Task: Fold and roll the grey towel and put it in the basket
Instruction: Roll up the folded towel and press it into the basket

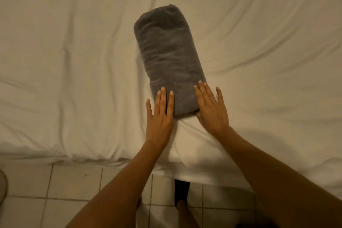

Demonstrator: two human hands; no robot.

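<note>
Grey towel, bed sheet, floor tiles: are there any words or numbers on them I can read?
None: no text can be read anywhere in this view.
Grey towel: plain, no tag or label showing.
White sheet: plain, only creases.
Floor tiles: no writing, just grout lines.
Left hand and right hand: bare, flat against the towel's near end, nothing written on them.
</note>
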